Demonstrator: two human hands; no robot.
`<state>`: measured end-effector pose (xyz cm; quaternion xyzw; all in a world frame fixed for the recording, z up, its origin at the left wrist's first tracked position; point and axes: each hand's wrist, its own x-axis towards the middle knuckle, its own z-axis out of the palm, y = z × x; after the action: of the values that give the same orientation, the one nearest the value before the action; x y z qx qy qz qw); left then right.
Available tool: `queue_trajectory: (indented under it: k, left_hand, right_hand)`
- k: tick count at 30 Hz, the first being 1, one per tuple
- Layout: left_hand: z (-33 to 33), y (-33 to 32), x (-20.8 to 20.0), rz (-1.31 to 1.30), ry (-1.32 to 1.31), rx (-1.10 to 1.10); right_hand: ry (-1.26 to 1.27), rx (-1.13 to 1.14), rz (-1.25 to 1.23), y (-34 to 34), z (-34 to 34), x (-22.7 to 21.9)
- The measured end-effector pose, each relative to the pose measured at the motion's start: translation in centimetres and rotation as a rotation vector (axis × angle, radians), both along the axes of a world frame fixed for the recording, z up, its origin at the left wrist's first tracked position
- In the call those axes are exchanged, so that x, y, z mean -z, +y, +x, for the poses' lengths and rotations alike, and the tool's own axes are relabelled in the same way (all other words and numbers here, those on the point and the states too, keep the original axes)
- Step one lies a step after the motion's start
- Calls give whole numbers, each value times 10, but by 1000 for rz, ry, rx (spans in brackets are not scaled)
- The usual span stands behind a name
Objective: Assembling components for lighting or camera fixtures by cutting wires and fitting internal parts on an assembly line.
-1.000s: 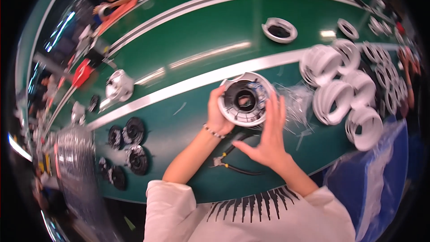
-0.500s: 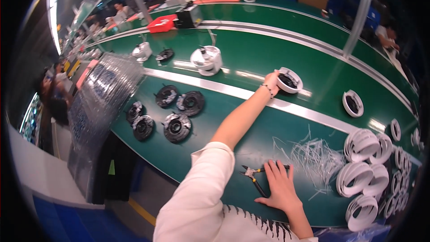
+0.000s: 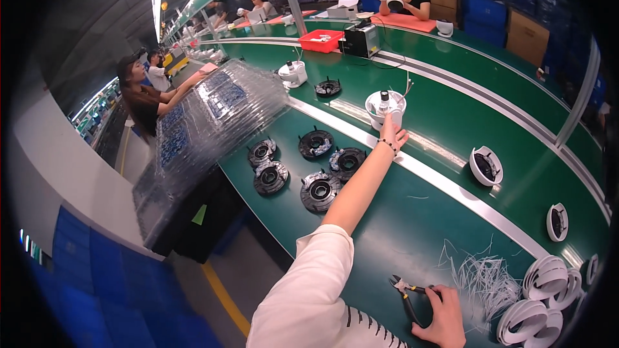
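Note:
My left hand (image 3: 392, 136) reaches across to the belt, fingers apart, at the near side of a white round housing (image 3: 379, 120) with wires sticking up. Whether the fingers press on it cannot be seen clearly. My right hand (image 3: 447, 319) curls around the black-and-yellow handles of diagonal cutters (image 3: 407, 293) on the table, their jaws apart. Left of my left forearm lie several black round bases (image 3: 320, 191) with bundled wires. Further right on the belt, a white ring-shaped cover (image 3: 478, 169) holds a black part.
Cut white plastic strips (image 3: 483, 283) lie in a pile beside stacked white rings (image 3: 521, 322). Clear plastic trays (image 3: 216, 125) stand at the left. A red bin (image 3: 320, 41) and a black box (image 3: 361, 39) are across the belt. Other people sit farther off.
My left hand has let go of the white cover and moved left to the wired housing. My right hand has gone from lying flat to gripping the cutters. The view has swung left.

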<state>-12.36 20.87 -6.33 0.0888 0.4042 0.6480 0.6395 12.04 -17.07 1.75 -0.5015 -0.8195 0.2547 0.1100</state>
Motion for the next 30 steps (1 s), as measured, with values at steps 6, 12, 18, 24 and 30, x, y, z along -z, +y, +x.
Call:
queue_trajectory:
  k: [6, 12, 18, 24, 30]
  left_hand:
    - [-13, -13, 0, -118, 108, -48]
    - [-39, 14, 11, -53, 127, -158]
    - [-62, 23, 18, 20, 38, 302]
    - [-30, 2, -16, -72, 101, 228]
    - [8, -22, -8, 219, 437, 351]
  right_hand:
    - [162, 135, 47, -16, 12, 9]
    - [1515, 325, -335, -52, 33, 43]
    - [1841, 369, -502, -36, 20, 40]
    - [1917, 175, -673, -38, 21, 37]
    - [2075, 199, -735, -30, 17, 24]
